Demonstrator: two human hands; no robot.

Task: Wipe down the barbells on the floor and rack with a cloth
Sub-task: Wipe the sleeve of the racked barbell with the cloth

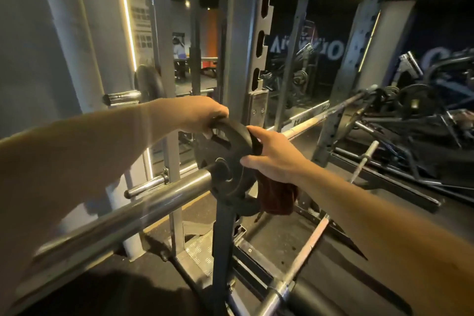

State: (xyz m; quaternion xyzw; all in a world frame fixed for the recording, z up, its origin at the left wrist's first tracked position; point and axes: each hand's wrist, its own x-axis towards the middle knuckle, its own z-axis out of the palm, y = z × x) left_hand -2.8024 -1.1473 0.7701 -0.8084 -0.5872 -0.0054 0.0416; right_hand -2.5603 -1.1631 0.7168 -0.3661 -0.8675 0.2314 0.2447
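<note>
my left hand point(202, 115) curls over the top rim of the black plate point(230, 151) on the racked barbell point(154, 202). my right hand point(274, 159) grips the plate's right edge. the dark red cloth point(278, 199) hangs beneath it, but the palm hides how it's held. a second barbell point(305, 251) lies on the floor, its near end cut off.

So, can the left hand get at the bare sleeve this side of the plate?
Probably yes. The sleeve lies bare just below the left hand, nothing between them; it would first have to release the plate it grips. The cloth, though, hangs from the right hand.
</note>
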